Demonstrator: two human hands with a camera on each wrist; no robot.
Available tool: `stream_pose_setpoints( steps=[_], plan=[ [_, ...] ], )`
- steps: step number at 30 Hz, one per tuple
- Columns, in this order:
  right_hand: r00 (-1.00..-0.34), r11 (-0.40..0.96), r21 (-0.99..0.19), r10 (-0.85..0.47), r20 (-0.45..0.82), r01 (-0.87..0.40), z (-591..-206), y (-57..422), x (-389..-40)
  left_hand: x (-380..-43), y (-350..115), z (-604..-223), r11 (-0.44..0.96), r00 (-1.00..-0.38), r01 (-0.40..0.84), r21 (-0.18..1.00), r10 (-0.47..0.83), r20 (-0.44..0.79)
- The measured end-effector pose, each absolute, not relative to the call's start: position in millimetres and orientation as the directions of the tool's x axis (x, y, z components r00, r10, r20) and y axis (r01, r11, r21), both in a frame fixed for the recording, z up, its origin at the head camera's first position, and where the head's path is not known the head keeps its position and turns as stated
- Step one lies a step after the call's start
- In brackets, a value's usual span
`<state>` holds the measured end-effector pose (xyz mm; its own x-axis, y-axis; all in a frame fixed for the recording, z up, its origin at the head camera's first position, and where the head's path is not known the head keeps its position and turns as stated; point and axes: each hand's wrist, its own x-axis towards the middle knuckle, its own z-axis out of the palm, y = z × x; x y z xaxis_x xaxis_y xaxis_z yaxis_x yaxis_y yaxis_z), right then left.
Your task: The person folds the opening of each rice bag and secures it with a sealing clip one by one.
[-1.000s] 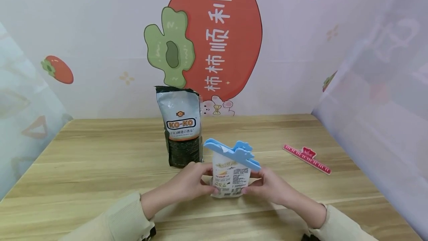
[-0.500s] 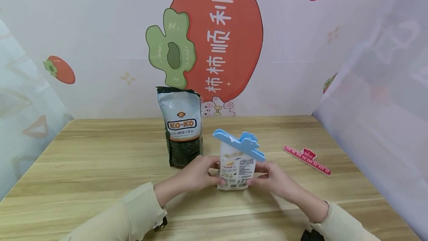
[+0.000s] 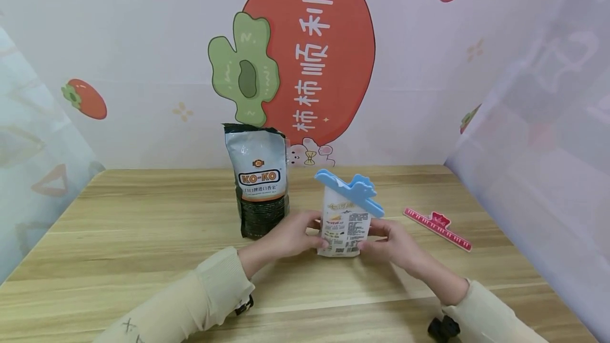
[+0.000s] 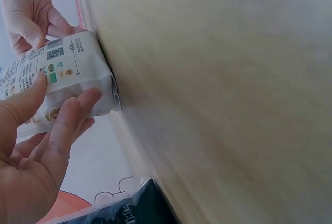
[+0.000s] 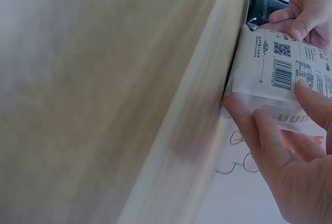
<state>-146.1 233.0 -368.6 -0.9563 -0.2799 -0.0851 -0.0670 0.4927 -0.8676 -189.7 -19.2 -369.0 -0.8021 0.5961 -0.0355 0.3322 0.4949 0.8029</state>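
A small white printed bag [image 3: 345, 229] stands upright on the wooden table. Across its top sits a light blue bag clip [image 3: 350, 192], slanting down to the right. My left hand [image 3: 296, 234] holds the bag's left side, thumb at the front and fingers along the side and behind. On the opposite side my right hand [image 3: 393, 242] grips it in the same way. Both wrist views show the bag's base at the table, with a barcode and QR code on its face [image 5: 282, 60]. The clip lies mostly outside the wrist views.
A taller black and silver KO-KO rice bag [image 3: 259, 181] stands behind my left hand. To the right lies a red bag clip [image 3: 437, 227] on the wooden table [image 3: 143, 258]. A printed cloth backdrop [image 3: 157, 41] rises behind the table.
Both hands have shifted the clipped white bag away from me and a little to the right across the table. The rice bag and the red clip stay where they were.
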Motion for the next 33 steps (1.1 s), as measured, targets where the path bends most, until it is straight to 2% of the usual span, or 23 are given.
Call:
stream_pose_setpoints(
  steps=[13, 23, 33],
  plan=[
    [-0.96, 0.493, -0.867, -0.273, -0.07, -0.076, -371.5, 238.6, -167.6, -204.1, -5.5, -370.0, 0.545, -0.872, 0.233, 0.805, 0.483, -0.075],
    [-0.957, 0.526, -0.846, -0.28, -0.078, -0.085, -369.9, 245.3, -189.8, -219.0, 4.8, -362.9, 0.558, -0.896, 0.19, 0.808, 0.434, -0.089],
    [-0.952, 0.486, -0.873, -0.283, -0.115, -0.039, -369.2, 248.0, -201.7, -228.2, 11.1, -364.1, 0.55, -0.921, 0.114, 0.828, 0.37, -0.119]
  ],
)
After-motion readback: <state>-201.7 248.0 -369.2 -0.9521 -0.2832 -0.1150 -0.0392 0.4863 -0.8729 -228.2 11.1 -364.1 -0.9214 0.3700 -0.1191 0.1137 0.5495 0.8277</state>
